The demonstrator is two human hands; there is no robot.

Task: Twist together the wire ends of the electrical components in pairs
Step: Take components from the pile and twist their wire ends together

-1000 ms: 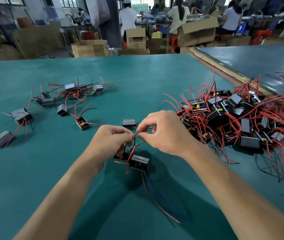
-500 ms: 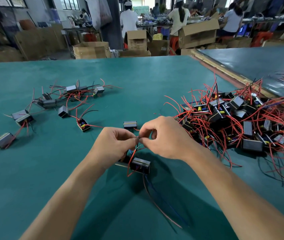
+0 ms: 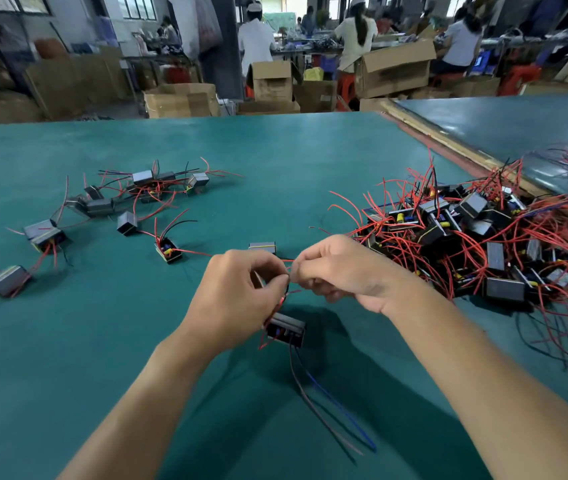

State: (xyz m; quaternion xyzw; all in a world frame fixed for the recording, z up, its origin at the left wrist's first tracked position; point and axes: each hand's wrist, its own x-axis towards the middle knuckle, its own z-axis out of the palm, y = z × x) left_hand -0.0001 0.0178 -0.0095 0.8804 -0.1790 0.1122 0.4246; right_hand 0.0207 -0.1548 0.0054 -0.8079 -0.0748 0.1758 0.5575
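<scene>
Our left hand (image 3: pixel 241 299) and our right hand (image 3: pixel 341 271) meet in the middle of the frame, above the green counter (image 3: pixel 275 161). Both hands are closed in a pinch on the thin red wire ends (image 3: pixel 288 261), which sit right between our fingertips. We think we hold them close and up high so we can roll the two ends around each other. A small black part (image 3: pixel 286 330) sits just below our left hand, joined to those wires. Its blue and dark wires (image 3: pixel 327 403) trail toward the bottom of the frame.

Another gray part (image 3: pixel 262 247) lies just behind our hands. At the right is a big messy pile (image 3: pixel 483 244) of parts with red wires, likely waiting their turn. At the upper left lie spread-out parts (image 3: pixel 100 206), maybe done ones. Nothing blocks our hands, but the pile's loose wires are near our right hand and could snag. Far back stand cardboard boxes (image 3: pixel 393 67).
</scene>
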